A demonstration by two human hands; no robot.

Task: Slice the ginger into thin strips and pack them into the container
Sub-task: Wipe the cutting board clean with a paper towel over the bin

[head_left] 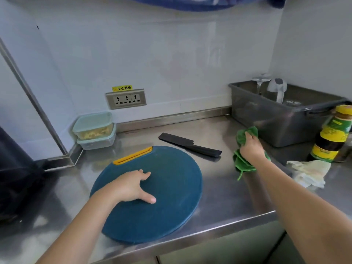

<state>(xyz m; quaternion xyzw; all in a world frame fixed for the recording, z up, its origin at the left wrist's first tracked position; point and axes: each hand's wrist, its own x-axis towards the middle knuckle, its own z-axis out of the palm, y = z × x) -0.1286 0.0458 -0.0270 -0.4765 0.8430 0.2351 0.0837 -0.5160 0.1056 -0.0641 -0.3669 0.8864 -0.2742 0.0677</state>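
Head view: task looks done; ginger (94, 133) in container (91, 120) behind bare board (171, 189); left hand (131, 187) flat on it, right hand (251, 147) grips cloth (242, 164).

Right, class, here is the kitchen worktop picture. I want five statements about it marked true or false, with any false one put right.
1. The right hand grips a green cloth. True.
2. The knife lies on the blue cutting board. False: it lies on the steel counter behind the board.
3. The left hand rests on the blue cutting board. True.
4. The two lidded containers stand side by side. False: one is stacked on the other.
5. The sauce bottle stands left of the board. False: it stands far right, beside the grey tub.
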